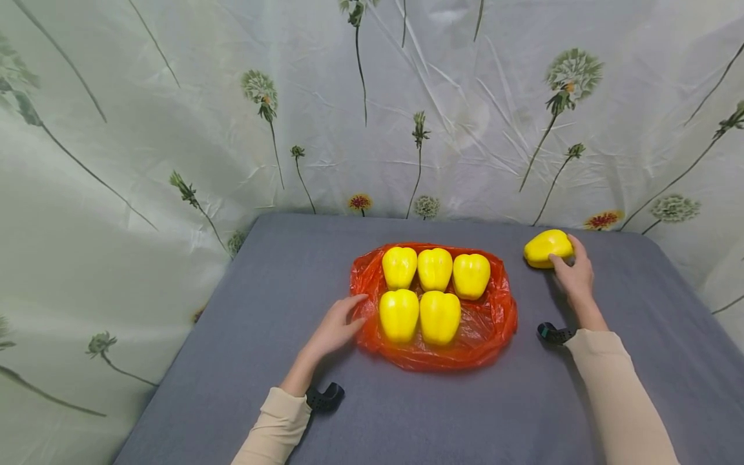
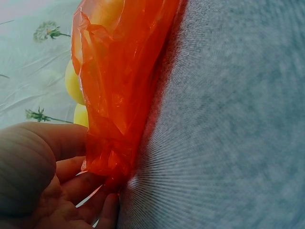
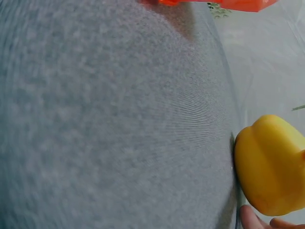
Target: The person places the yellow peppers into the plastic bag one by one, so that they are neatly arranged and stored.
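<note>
At the far right of the table, my right hand [image 1: 575, 274] grips a yellow bell pepper [image 1: 548, 248] that lies on its side, thumb on the near side and fingers behind. In the right wrist view only fingertips [image 3: 252, 220] show beside this yellow bell pepper [image 3: 271, 164]. A red plastic bag [image 1: 500, 323] with its rim spread wide holds several upright yellow bell peppers [image 1: 398, 315], three behind and two in front. My left hand [image 1: 334, 329] touches the bag's left edge, thumb and fingers spread apart. Close up, that hand [image 2: 57, 176] lies against the red plastic [image 2: 112, 95].
A grey cloth covers the table [image 1: 244, 310]. Behind and to the left hangs a pale curtain [image 1: 325, 116] printed with dandelions. Black wrist straps [image 1: 325, 397] sit on both forearms. Inside the bag, bare red plastic shows at the front right.
</note>
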A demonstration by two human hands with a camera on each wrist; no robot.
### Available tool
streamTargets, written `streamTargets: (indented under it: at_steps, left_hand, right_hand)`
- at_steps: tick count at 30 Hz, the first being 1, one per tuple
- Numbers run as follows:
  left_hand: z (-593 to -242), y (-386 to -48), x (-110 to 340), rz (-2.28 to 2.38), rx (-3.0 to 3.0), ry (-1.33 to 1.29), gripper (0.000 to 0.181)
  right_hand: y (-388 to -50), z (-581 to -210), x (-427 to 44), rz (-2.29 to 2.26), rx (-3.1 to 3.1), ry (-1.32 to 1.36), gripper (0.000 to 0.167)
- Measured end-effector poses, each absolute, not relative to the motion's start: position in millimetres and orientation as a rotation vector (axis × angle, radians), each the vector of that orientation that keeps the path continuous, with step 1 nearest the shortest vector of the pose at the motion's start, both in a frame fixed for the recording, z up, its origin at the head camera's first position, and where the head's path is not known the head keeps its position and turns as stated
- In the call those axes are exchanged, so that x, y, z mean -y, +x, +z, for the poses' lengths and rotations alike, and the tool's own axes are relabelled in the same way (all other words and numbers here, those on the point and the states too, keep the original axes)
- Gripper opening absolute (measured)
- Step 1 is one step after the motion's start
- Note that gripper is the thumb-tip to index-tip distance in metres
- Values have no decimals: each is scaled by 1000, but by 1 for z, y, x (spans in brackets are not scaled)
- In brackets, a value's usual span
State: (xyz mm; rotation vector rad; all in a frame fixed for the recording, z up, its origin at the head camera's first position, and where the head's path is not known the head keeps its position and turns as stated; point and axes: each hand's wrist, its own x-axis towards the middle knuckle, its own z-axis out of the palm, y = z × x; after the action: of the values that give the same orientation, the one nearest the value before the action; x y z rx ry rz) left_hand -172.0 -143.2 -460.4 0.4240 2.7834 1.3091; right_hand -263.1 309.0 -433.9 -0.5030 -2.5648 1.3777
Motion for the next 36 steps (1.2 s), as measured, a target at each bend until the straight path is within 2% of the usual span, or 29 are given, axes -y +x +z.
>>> streamTargets:
  at_steps: [10,17,24,36]
  left_hand:
    - [-463,-172,143,1302,-2807,458,47]
    - [-462,-170,142,1307,-2798,471,47]
    - [-461,-170,143,1294,-2793,456,47]
    - [-462,-171,143,1309,-2784,434,47]
  right_hand:
    - [-263,-438,-306,1394,2536,-399,65]
    - [-261,-440,-305,1461,2488,-431,63]
    - [-256,-436,-305,1595,2395,-460,61]
    - [-241,-427,-301,1622,2369,-350,60]
